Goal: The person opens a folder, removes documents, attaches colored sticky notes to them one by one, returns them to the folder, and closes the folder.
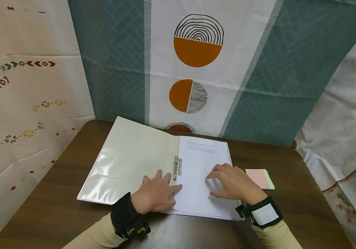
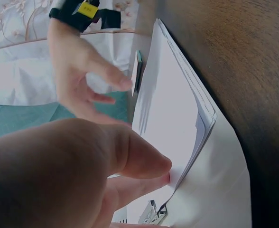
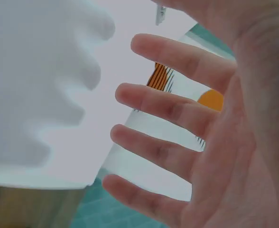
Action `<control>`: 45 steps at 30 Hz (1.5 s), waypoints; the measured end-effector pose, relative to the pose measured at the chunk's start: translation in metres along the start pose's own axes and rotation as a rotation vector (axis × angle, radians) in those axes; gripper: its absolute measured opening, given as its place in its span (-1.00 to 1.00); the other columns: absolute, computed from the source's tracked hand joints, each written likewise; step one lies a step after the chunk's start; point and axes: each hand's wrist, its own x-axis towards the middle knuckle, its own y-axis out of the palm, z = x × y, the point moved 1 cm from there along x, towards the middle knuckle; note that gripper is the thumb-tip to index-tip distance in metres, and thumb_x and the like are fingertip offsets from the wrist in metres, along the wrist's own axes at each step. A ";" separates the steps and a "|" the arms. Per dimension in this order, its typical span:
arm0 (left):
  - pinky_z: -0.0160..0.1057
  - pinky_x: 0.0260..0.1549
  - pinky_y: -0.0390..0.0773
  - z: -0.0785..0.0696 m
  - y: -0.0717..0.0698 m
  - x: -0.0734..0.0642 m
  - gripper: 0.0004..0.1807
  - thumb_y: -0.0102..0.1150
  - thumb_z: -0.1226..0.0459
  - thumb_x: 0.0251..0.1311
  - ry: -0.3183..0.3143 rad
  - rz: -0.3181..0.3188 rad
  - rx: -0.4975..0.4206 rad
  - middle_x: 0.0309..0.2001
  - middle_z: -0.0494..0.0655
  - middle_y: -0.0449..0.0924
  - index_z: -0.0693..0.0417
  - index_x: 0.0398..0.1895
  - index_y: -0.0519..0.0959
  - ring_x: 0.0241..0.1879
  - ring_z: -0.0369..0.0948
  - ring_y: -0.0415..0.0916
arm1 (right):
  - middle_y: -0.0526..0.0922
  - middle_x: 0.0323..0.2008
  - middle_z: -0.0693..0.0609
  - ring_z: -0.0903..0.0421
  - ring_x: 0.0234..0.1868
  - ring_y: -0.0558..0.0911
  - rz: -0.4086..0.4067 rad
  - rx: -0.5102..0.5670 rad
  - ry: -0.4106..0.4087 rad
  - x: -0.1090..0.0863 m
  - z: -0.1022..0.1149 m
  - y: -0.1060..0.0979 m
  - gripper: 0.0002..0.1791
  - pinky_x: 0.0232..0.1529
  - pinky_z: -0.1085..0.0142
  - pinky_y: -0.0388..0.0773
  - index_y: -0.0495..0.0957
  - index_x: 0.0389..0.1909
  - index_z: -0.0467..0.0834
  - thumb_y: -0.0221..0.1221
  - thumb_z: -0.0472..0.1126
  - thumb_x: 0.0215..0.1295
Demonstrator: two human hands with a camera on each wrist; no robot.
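A white file folder [image 1: 134,155] lies opened out on the table, with a metal clip [image 1: 176,169] along its spine. On its right side rests a stack of white paper [image 1: 193,200], the top sheet bearing a few printed lines near its upper edge. My left hand [image 1: 154,195] is spread at the spine below the clip, a fingertip touching the paper's left edge. In the left wrist view, the sheets' edges [image 2: 189,90] look slightly fanned. Over the right half of the paper, my right hand [image 1: 235,183] hovers with fingers apart and loosely bent, holding nothing.
A pad of pink and green sticky notes [image 1: 255,176] lies right of the folder, close by my right hand. The brown wooden table [image 1: 302,207] meets a patterned cloth [image 1: 115,69] at the back, and light cloths hang on both sides.
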 end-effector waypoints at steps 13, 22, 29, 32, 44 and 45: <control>0.40 0.07 0.67 0.005 0.004 -0.003 -0.44 0.16 -0.06 0.50 0.025 -0.032 0.030 0.46 0.01 0.55 -0.62 0.54 0.59 0.33 0.08 0.45 | 0.83 0.13 0.02 -0.05 0.07 0.76 0.031 0.039 -0.052 0.051 0.024 -0.017 -0.54 -0.12 0.10 0.72 0.87 0.13 0.07 0.62 0.09 0.24; 0.40 0.09 0.68 0.007 0.005 -0.003 -0.44 0.16 -0.08 0.52 0.019 -0.023 0.053 0.50 -0.02 0.53 -0.67 0.56 0.56 0.35 0.07 0.43 | 0.83 0.17 0.04 -0.03 0.07 0.76 0.038 0.073 -0.065 0.066 0.036 -0.013 -0.50 -0.11 0.09 0.74 0.84 0.22 0.08 0.59 0.09 0.27; 0.41 0.06 0.70 0.007 0.004 -0.005 -0.45 0.15 -0.07 0.54 0.036 -0.033 0.073 0.48 -0.04 0.54 -0.65 0.56 0.56 0.35 0.08 0.45 | 0.82 0.18 0.02 -0.03 0.07 0.75 0.047 0.095 -0.094 0.081 0.048 -0.014 -0.49 -0.09 0.07 0.75 0.82 0.24 0.08 0.59 0.08 0.30; 0.41 0.04 0.70 0.007 0.004 -0.004 -0.45 0.16 -0.07 0.54 0.042 -0.036 0.083 0.46 -0.05 0.55 -0.65 0.55 0.57 0.33 0.07 0.45 | 0.80 0.20 0.01 -0.03 0.08 0.75 0.052 0.106 -0.106 0.086 0.052 -0.011 -0.48 -0.06 0.04 0.77 0.81 0.26 0.09 0.59 0.09 0.31; 0.43 0.04 0.69 0.008 0.004 -0.002 -0.47 0.16 -0.08 0.56 0.035 -0.034 0.086 0.46 -0.08 0.55 -0.70 0.55 0.56 0.35 0.08 0.44 | 0.75 0.26 -0.03 -0.04 0.14 0.72 0.087 0.136 -0.125 0.104 0.057 0.006 -0.64 0.01 0.05 0.75 0.86 0.13 0.10 0.57 0.05 0.36; 0.43 0.04 0.69 0.008 0.003 -0.002 -0.47 0.16 -0.08 0.57 0.033 -0.033 0.087 0.48 -0.09 0.55 -0.70 0.55 0.56 0.35 0.07 0.44 | 0.75 0.27 -0.04 -0.05 0.15 0.72 0.092 0.136 -0.126 0.105 0.057 0.007 -0.65 0.04 0.03 0.76 0.87 0.12 0.10 0.57 0.04 0.36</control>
